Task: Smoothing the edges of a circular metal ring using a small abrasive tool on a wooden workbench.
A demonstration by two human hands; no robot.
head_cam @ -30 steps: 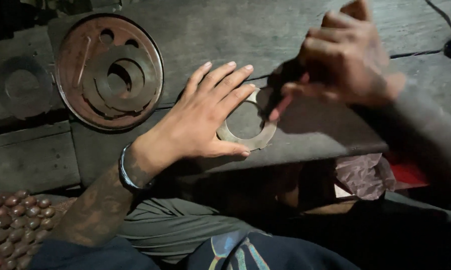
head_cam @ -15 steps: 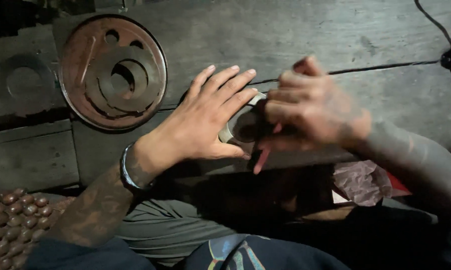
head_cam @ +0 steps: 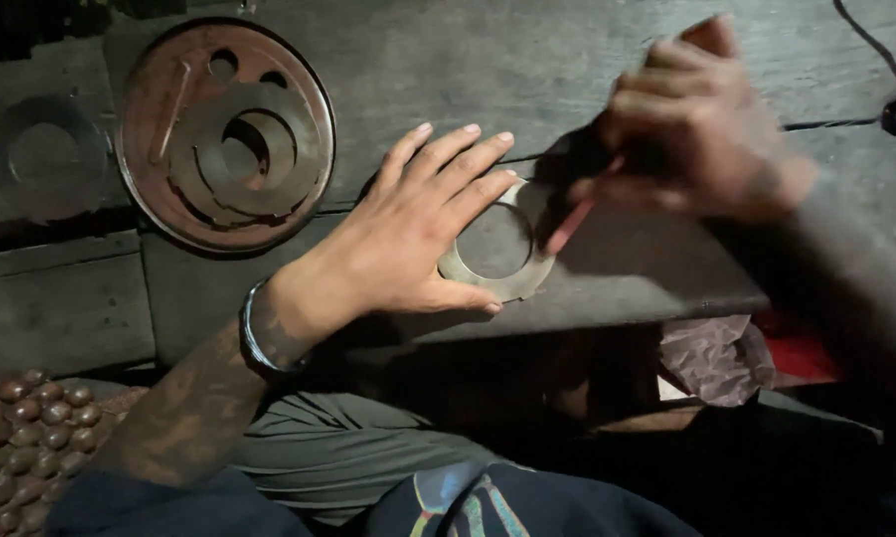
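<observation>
Leftward, round tray (head_cam: 140, 149) holds cut rings (head_cam: 231, 159); left hand (head_cam: 408, 239) flat.

Your right hand (head_cam: 701, 124) is now lifted up and to the right, away from the metal ring (head_cam: 497, 244), which half a second ago it covered. The ring's hole shows again, and the reddish stick (head_cam: 572, 224) points down at its right edge.
</observation>
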